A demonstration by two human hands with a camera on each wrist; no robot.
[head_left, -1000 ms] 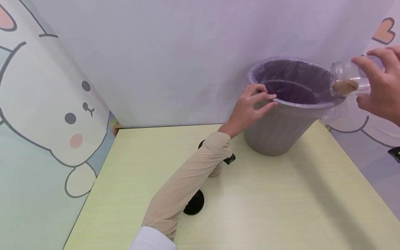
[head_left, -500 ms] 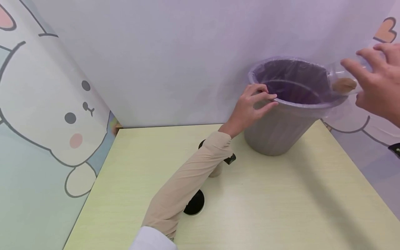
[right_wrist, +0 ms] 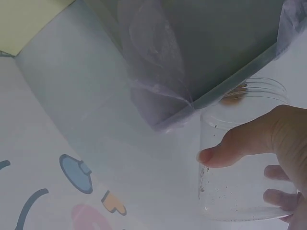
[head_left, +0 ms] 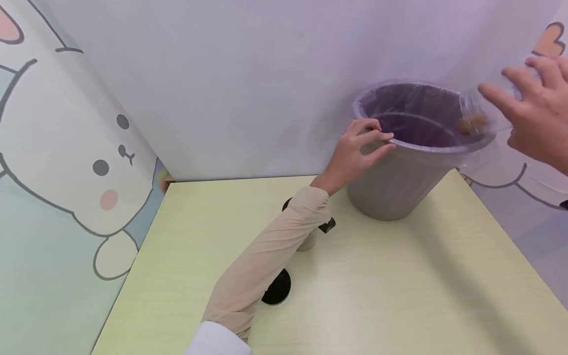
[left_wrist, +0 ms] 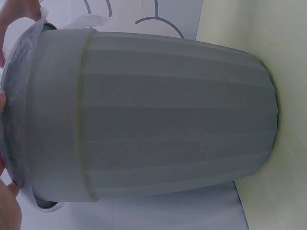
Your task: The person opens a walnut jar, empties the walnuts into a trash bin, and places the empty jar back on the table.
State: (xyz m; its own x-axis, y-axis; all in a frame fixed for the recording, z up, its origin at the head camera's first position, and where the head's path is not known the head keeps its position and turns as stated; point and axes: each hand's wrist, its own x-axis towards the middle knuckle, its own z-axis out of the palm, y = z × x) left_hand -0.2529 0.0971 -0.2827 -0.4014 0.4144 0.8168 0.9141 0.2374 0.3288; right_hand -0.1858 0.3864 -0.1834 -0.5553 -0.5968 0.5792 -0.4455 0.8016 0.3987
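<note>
My right hand point(head_left: 539, 108) grips a clear jar point(right_wrist: 235, 191), lidless and tipped with its mouth over the right side of a grey trash bin point(head_left: 395, 187). A brown lump point(head_left: 471, 123) is at the jar's mouth, blurred; in the right wrist view the lump point(right_wrist: 233, 96) shows through the threaded neck. Dark specks cling to the jar wall. My left hand point(head_left: 355, 153) pinches the bin's near-left rim, where a translucent purple bag point(left_wrist: 21, 96) folds over the edge. The left wrist view shows mostly the bin's ribbed side, with fingers at its rim.
On the pale yellow table point(head_left: 377, 296), a round black lid point(head_left: 278, 288) lies partly under my left sleeve point(head_left: 266, 261). Farther along, a brownish object point(head_left: 307, 242) and a black piece point(head_left: 327, 226) are mostly hidden by the arm. A wall point(head_left: 248, 98) stands behind the bin.
My right hand has moved the jar left and farther over the bin's rim. The brown lump has shifted left, towards the inside of the bin. My left hand stays on the rim.
</note>
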